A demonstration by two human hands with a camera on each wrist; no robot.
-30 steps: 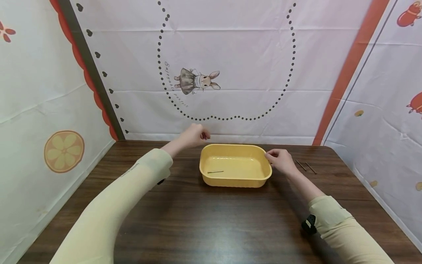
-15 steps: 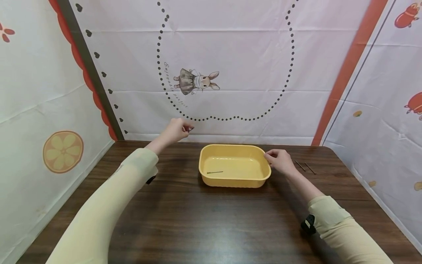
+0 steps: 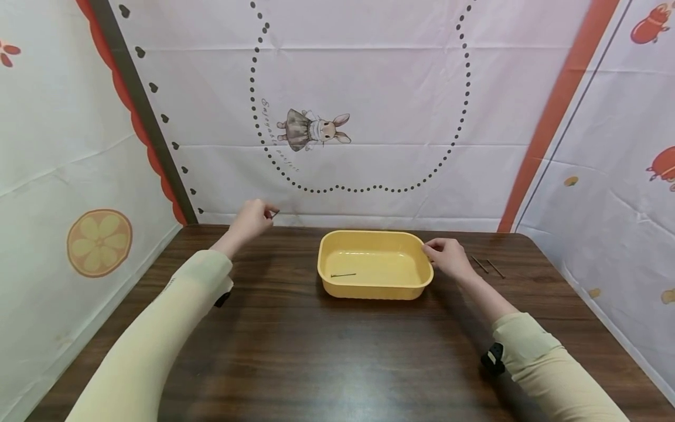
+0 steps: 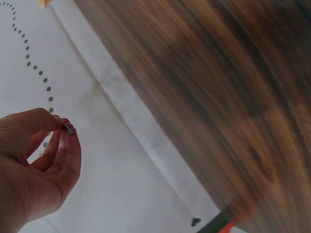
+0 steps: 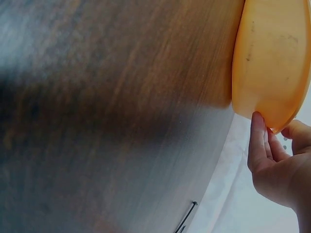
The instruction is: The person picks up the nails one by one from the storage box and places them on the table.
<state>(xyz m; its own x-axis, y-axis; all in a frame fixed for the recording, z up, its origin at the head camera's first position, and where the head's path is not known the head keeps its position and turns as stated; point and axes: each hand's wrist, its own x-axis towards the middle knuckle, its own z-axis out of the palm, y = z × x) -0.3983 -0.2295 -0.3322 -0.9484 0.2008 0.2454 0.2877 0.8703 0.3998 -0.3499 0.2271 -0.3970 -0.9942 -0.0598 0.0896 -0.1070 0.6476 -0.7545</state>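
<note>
My left hand (image 3: 252, 219) is raised beyond the left side of the yellow plastic basin (image 3: 377, 292), over the table's back edge. Between its thumb and fingers it pinches a nail (image 4: 71, 131), whose round grey head shows in the left wrist view. Another nail (image 3: 344, 275) lies inside the basin at its front left. My right hand (image 3: 447, 255) grips the basin's right rim, the thumb at the top edge and the fingers against the outer wall (image 5: 265, 97). Two more nails (image 3: 495, 269) lie side by side on the table, just right of that hand.
The dark wood-grain table (image 3: 316, 357) carries the basin near its back edge. A white printed cloth (image 3: 390, 117) hangs right behind it, with more cloth along the left and right sides.
My left hand has moved left, away from the basin, with the nail pinched in its fingers. The right hand stays at the rim, and the basin has not moved.
</note>
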